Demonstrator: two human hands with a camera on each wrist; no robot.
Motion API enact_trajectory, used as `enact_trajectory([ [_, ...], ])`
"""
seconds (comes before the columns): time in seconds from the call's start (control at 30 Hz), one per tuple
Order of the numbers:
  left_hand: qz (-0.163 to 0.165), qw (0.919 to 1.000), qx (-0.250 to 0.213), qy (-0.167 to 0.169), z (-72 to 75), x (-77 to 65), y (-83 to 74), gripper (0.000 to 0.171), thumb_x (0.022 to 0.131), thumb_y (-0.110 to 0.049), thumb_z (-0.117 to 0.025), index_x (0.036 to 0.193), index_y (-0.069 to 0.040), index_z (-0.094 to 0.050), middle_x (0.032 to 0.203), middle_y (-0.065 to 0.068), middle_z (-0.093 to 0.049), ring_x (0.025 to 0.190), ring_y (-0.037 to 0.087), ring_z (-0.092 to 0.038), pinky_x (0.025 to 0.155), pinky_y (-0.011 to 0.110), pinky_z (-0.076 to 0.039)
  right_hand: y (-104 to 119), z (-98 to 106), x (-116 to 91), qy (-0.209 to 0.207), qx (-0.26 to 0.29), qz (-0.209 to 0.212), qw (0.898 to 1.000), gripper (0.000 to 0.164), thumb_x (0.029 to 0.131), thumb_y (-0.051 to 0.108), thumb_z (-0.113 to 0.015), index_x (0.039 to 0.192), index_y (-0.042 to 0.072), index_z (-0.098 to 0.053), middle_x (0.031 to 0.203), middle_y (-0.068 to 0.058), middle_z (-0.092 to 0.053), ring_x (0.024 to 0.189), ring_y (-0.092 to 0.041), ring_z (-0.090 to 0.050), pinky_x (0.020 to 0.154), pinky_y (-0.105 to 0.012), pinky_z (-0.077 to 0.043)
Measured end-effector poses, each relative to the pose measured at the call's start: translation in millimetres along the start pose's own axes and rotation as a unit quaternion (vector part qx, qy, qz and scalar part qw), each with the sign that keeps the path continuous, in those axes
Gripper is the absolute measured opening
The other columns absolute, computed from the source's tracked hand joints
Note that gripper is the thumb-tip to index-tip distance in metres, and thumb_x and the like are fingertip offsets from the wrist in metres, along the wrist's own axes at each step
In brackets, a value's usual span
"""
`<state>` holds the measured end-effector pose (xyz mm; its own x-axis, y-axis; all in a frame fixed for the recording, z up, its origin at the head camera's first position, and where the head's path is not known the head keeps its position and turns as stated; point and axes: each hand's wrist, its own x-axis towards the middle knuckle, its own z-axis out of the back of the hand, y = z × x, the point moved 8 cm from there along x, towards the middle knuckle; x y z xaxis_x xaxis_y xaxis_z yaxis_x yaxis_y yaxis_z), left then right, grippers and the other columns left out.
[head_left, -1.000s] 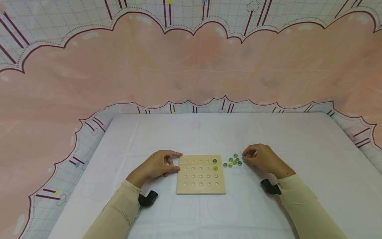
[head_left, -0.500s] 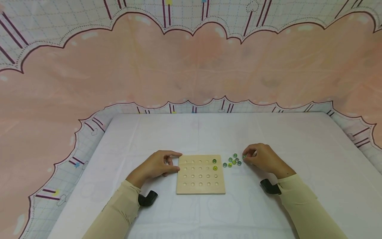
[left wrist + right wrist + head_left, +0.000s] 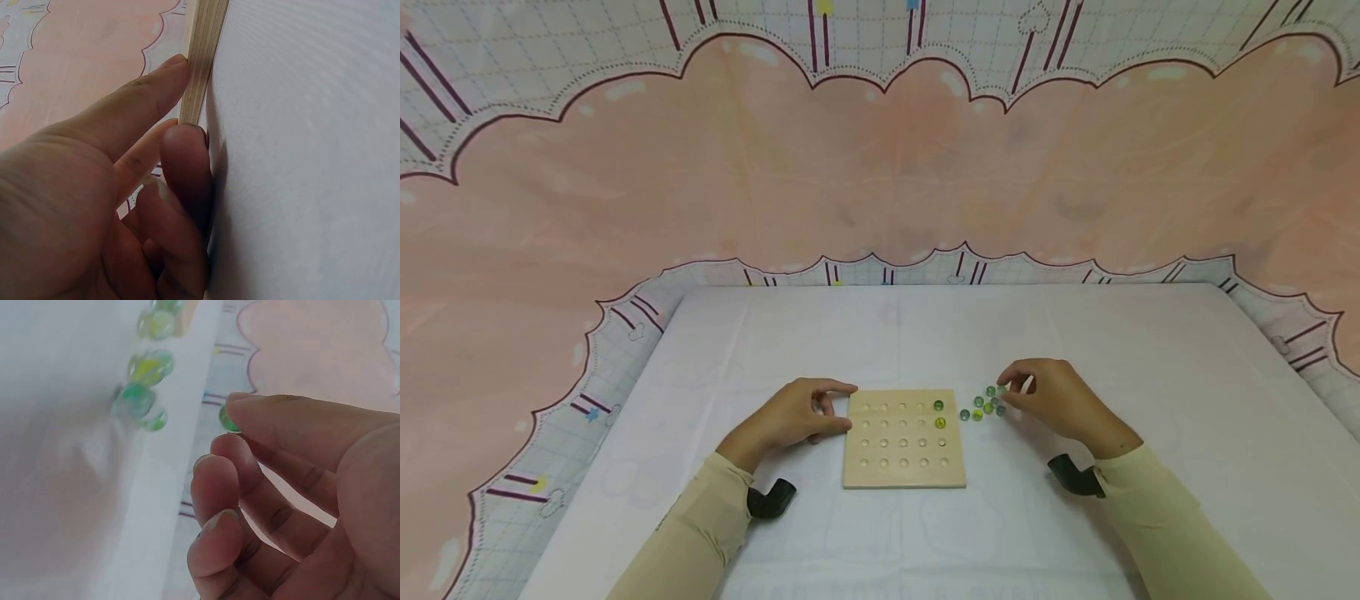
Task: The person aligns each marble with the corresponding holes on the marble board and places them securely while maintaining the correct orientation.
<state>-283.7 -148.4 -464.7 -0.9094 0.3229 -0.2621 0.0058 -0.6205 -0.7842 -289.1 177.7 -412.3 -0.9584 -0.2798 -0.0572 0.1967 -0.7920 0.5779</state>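
Observation:
A pale wooden board [image 3: 903, 476] with rows of round hollows lies on the table. Two glass marbles sit in its right column: a green marble [image 3: 938, 406] and a yellow marble [image 3: 940, 423]. At the board's left edge, my left hand [image 3: 790, 417] touches it with the outstretched thumb and index finger; the left wrist view shows the thumb [image 3: 156, 84] against the board's side [image 3: 203, 56], other fingers bent. My right hand [image 3: 1056, 404] pinches a green marble [image 3: 229, 419] between thumb and index finger, raised beside the loose marbles.
Several loose green and yellow marbles [image 3: 988, 407] lie close to the board's right side. A white cloth [image 3: 820, 333] covers the table. Black wrist-worn devices [image 3: 772, 500] hang at both sleeves. A patterned pink cloth [image 3: 880, 167] hangs behind.
My right hand has moved slightly left, over the edge of the loose marbles, with the pinched marble. My left hand and the board stay put.

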Motion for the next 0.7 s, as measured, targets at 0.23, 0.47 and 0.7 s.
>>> enact_trajectory([
  [0.23,-0.002,1.0,0.005,0.0,0.4,0.4,-0.2,0.055,0.082,-0.02,-0.083,0.134,-0.023,-0.065,0.075,0.002,-0.06,0.051,0.013,-0.05,0.049,0.023,-0.036,17.5,-1.2,-6.2,0.004,0.013,0.023,1.0,0.014,0.089,0.009,-0.074,0.102,0.009,-0.074,0.086,-0.002,-0.065,0.074,-0.018,-0.055,0.057,-0.026,-0.047],
  [0.47,-0.001,1.0,0.008,-0.001,0.7,-0.4,-0.9,0.055,0.082,-0.021,-0.084,0.133,-0.023,-0.065,0.075,0.001,-0.06,0.051,0.012,-0.05,0.049,0.023,-0.036,33.2,-8.2,-10.5,0.006,0.017,0.049,0.999,0.013,0.089,0.008,-0.074,0.101,0.01,-0.075,0.084,0.0,-0.064,0.072,-0.016,-0.054,0.056,-0.024,-0.046],
  [0.7,0.001,1.0,0.004,-0.001,0.8,-0.5,-1.5,0.054,0.082,-0.02,-0.083,0.133,-0.023,-0.065,0.075,0.001,-0.06,0.05,0.012,-0.05,0.049,0.022,-0.035,45.1,-16.6,-13.5,0.008,0.024,0.078,0.997,0.012,0.087,0.007,-0.075,0.099,0.011,-0.075,0.081,0.003,-0.063,0.07,-0.012,-0.053,0.057,-0.022,-0.046],
])
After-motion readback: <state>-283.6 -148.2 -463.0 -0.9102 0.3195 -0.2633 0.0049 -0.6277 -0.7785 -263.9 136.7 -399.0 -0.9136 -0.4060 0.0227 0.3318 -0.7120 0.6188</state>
